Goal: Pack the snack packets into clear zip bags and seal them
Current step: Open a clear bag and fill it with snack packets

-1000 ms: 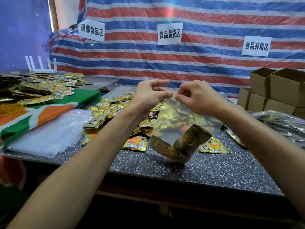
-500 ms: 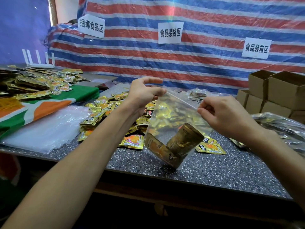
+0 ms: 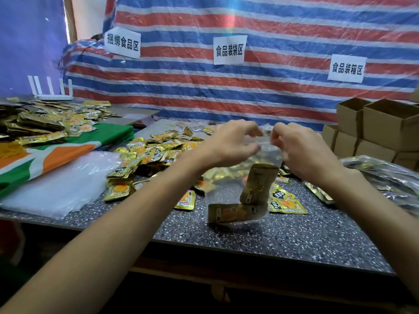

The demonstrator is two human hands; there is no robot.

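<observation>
1. Pinching the bag [image 3: 229, 186] by its zip edge with left hand [image 3: 229, 143] and right hand [image 3: 303, 150], both grips closed on the strip, close together, fingertips blurred.
2. Hung upright over the worktop [image 3: 294, 234] middle, keeping two packets [image 3: 258, 184] low and clear of the zip; probably mid-seal.
3. Heaped on the worktop's far left, loose packets [image 3: 154, 152]; at its right end, boxes [image 3: 385, 128]; nothing blocking either hand.

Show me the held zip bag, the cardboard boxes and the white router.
zip bag [image 3: 223, 190]: head view, clear wall left of its middle.
cardboard boxes [image 3: 390, 128]: head view, front face of the biggest box.
white router [image 3: 53, 97]: head view, flat base below its antennas.
</observation>
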